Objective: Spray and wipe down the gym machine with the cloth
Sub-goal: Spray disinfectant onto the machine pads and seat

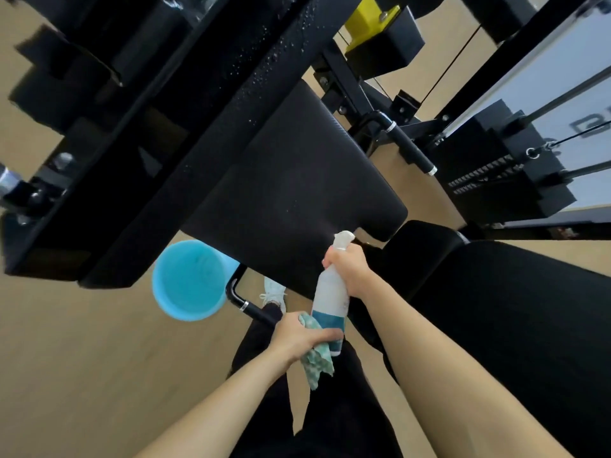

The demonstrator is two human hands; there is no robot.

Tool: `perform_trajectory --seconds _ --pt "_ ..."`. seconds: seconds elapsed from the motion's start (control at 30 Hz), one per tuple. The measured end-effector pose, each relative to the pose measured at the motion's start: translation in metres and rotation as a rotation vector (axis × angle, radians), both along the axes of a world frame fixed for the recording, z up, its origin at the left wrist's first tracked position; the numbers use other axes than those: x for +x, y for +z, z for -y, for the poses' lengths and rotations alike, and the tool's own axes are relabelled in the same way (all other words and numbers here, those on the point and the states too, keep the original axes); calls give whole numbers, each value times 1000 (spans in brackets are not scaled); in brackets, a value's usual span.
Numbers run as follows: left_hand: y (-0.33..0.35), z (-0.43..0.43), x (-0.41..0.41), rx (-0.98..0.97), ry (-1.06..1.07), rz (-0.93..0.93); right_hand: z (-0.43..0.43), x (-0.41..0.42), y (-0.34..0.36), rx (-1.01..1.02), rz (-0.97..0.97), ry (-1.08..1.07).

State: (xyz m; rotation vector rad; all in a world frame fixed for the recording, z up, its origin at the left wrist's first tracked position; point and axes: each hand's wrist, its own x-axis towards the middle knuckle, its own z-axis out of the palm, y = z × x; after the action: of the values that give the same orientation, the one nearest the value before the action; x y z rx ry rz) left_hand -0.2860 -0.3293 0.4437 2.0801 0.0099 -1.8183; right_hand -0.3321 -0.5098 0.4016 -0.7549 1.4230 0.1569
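One spray bottle [330,299], fingers of my right hand [347,271] curled round its neck, fingers of my left hand [297,335] clenching its base with one cloth [317,363], nozzle near the seat pad [297,180]

The tan floor [82,375] carries the black gym machine [291,180], a blue bucket [188,279] beside it.

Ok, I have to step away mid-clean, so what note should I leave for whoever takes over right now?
The right grip holds the spray bottle by its neck, nozzle toward the seat pad. The left grip holds the cloth against the bottle's base. Done: back pad sprayed, droplets showing. Left: wipe both pads. The bucket stands on the floor.
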Motion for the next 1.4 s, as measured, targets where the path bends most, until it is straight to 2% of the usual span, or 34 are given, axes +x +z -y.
perform_trajectory --seconds 0.07,0.2,0.33,0.5,0.73,0.93,1.07,1.2,1.4 --pt "1 -17 2 42 92 10 -17 15 4 -43 2 153" --pt "4 -41 7 57 193 8 -42 37 9 -61 152 250" --pt "4 -49 5 28 174 37 -49 43 8 -93 93 323" --pt "4 -24 3 16 94 23 -25 15 6 -86 80 135" --pt "-6 49 -1 -59 -160 59 40 -24 -12 -109 -13 -209" --pt "-15 123 1 -130 -89 161 118 -40 -20 -134 56 -422" --pt "-25 177 9 -211 -6 223 175 -41 -25 -183 28 -531" --pt "-37 222 19 -273 16 210 225 -31 -25 -234 -8 -526" --pt "-47 231 18 -286 58 117 241 -21 -26 -227 -39 -345"
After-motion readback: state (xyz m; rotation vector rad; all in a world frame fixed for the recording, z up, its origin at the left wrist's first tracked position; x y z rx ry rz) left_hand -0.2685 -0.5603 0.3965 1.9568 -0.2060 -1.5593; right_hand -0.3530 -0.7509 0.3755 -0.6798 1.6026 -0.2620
